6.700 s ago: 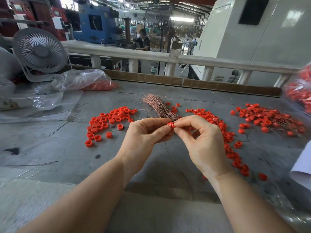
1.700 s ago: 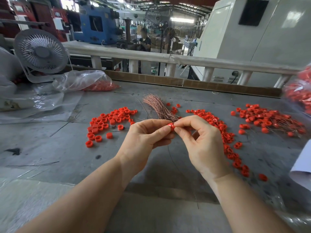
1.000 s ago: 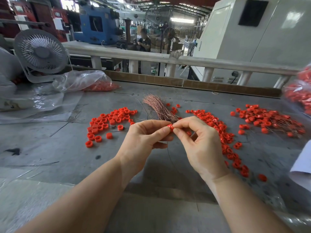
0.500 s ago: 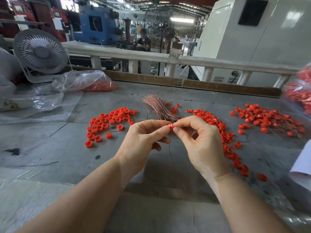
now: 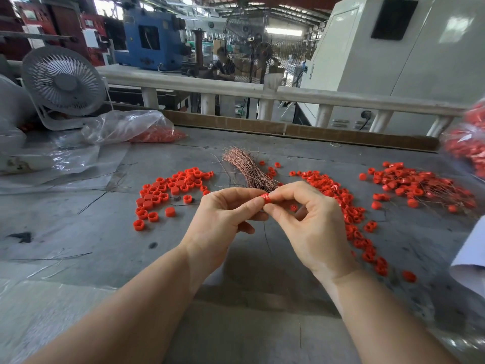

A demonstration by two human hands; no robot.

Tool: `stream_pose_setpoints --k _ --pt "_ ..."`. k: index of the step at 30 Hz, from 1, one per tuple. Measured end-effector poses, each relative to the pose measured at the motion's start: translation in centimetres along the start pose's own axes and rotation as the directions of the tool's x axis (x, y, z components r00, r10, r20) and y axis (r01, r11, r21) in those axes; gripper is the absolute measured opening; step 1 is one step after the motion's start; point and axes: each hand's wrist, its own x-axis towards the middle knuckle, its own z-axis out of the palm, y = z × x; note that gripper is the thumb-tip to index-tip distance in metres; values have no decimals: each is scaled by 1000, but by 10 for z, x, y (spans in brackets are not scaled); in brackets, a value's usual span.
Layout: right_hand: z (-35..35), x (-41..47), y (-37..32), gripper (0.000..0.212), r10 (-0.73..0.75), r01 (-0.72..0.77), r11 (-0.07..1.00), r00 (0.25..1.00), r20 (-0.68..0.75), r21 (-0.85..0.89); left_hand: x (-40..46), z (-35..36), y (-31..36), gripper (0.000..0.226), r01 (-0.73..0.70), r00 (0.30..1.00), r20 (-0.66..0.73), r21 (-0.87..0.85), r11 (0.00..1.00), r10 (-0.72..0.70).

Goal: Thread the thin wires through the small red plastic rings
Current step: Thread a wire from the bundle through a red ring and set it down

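Threading step: left hand (image 5: 223,216) and right hand (image 5: 309,222) both pinch ring (image 5: 265,198); wire (image 5: 267,239) dangles below, probably through. Next: steady pull.

Bright, even daylight from the hall behind, soft shadows beneath the forearms, wide-angle bending and blur at the edges.

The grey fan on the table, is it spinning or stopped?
Stopped, it seems. Behind the round grey fan's grille the separate blades show sharp, not blurred; a very quick picture could also freeze them.
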Motion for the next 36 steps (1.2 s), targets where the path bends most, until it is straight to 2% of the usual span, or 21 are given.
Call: stream_pose_setpoints --k 18,26,36 --pt "1 0 3 7 1 -3 998 999 -33 -61 -1 1 3 14 69 998 12 -28 997 -69" --pt "3 0 3 3 -31 29 998 999 -35 -50 0 1 1 13 39 999 -11 -6 999 -39" --pt "1 0 6 4 -52 50 998 997 -61 -40 0 0 -1 16 3 1000 32 -7 1000 -2"
